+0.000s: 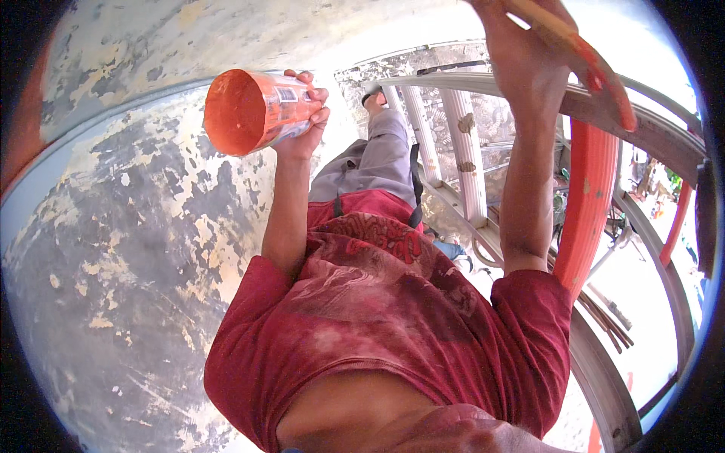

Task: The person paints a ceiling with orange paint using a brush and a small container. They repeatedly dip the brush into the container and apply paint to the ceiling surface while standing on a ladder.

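Note:
My left hand (306,113) is wrapped round a paint container (291,102), a cylinder with a printed label. Its mouth faces left, and orange coats the inside. How much it holds cannot be made out. Raised at the upper right, my right hand (532,53) is closed on a paintbrush (585,57) with a wooden-coloured handle and an orange-red far end. Part of that hand is cut off by the picture's top edge. The brush end lies in front of a grey metal rail (657,132), but whether it touches cannot be told.
A wall (128,287) with patchy, peeling paint fills the left side. On the right stand an orange-red post (585,200), pale fluted posts (464,151) and curved metal rails (612,377). Several thin rods (604,321) lie beyond the post.

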`<state>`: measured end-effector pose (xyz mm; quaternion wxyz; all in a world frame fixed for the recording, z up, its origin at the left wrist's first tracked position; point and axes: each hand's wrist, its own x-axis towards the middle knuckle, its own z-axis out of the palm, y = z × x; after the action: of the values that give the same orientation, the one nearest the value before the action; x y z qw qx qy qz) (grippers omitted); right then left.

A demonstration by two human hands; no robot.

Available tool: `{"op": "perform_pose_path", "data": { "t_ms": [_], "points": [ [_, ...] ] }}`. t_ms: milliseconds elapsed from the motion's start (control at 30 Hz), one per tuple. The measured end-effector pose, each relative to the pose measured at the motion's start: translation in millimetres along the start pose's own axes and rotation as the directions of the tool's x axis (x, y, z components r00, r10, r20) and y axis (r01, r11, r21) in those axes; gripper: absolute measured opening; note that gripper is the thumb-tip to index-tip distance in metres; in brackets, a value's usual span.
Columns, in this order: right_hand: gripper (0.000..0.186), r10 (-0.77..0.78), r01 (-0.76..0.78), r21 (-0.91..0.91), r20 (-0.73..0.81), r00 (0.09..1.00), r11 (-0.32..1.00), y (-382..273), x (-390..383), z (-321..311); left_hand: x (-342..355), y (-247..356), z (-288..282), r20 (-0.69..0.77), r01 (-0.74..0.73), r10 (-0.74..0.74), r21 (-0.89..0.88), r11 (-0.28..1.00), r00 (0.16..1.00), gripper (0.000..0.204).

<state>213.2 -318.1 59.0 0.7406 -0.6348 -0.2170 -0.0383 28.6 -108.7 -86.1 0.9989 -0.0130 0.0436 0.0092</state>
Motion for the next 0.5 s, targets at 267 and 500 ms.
{"op": "perform_pose_path", "data": {
  "t_ms": [267,500],
  "points": [
    [0.030,-0.176,0.272,-0.511,0.228,0.958,0.815,55.8,-15.7,-11.2,32.9,12.9,-45.2,-0.026,0.042,-0.042,0.012,0.999,0.999,0.062],
    [0.034,-0.068,0.112,-0.528,0.102,0.993,0.842,82.0,-29.4,-7.6,77.5,28.9,-39.5,-0.014,0.140,-0.139,0.095,0.986,0.990,0.058]
  ]
}}
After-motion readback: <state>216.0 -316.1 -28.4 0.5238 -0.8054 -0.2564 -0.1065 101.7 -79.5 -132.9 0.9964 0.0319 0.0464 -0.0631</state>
